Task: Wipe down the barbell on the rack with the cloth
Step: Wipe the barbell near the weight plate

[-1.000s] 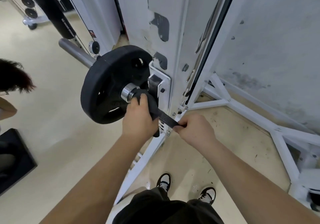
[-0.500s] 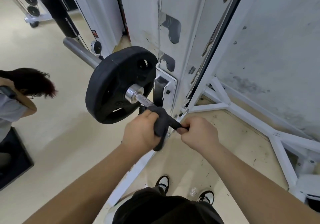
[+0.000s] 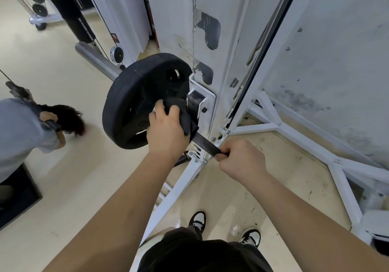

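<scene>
The barbell [image 3: 205,144] rests in the hook of the white rack [image 3: 202,101], with a black weight plate [image 3: 134,103] on its sleeve. My left hand [image 3: 166,132] is wrapped around the bar with a dark cloth [image 3: 185,115], pressed up against the plate's hub. The cloth hides the bar's collar. My right hand [image 3: 240,160] grips the knurled bar a little nearer to me. The bare sleeve end [image 3: 92,57] sticks out beyond the plate.
The white rack upright [image 3: 212,40] and its floor braces [image 3: 294,136] stand right of the bar, before a grey wall. A person [image 3: 25,128] crouches at left over a black mat [image 3: 19,198]. A punching bag [image 3: 71,8] and small plates stand far left.
My left hand slid the cloth back along the bar toward the plate, covering the shiny collar that showed half a second ago. The right hand kept its grip.
</scene>
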Motion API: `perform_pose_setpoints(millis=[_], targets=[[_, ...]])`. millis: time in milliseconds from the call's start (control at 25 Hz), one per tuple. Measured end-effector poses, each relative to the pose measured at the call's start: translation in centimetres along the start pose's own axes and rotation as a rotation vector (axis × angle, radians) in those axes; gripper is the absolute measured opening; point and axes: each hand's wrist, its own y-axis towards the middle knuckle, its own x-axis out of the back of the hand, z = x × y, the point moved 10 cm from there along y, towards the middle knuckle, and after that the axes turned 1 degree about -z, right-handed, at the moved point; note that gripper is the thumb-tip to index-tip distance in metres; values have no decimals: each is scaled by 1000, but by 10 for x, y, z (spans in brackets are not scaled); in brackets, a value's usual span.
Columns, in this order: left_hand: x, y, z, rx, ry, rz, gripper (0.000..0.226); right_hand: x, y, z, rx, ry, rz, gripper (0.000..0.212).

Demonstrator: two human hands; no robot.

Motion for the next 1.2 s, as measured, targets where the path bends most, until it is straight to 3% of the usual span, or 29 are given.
perform_pose_setpoints(millis=[120, 320, 480, 560, 680, 760, 880, 960, 1080, 1200], targets=[[8, 4, -3, -32, -19, -71, 26, 0, -1, 0, -1, 2, -8, 11], [18, -27, -14, -315, 42, -39, 16, -1, -1, 1, 0, 1, -5, 11], [33, 16, 18, -18, 55, -28, 40, -2, -3, 0, 1, 7, -3, 10], [15, -3, -11, -57, 151, 25, 46, -1, -3, 0, -2, 13, -13, 9], [-8, -42, -52, -240, 220, 124, 30, -1, -3, -2, -12, 11, -4, 9], [4, -24, -26, -191, 211, 96, 29, -2, -2, -3, -12, 14, -5, 10], [30, 8, 19, 23, 168, -32, 34, -3, -1, -5, -14, 29, -35, 11], [16, -11, 0, -18, 157, 4, 29, -4, -1, -4, -14, 35, -33, 10], [-4, -44, -49, -276, 127, 85, 24, -2, -1, -5, -18, 40, -44, 9], [16, -11, -11, -158, 173, 12, 25, -5, -5, -7, 24, 85, -39, 13]])
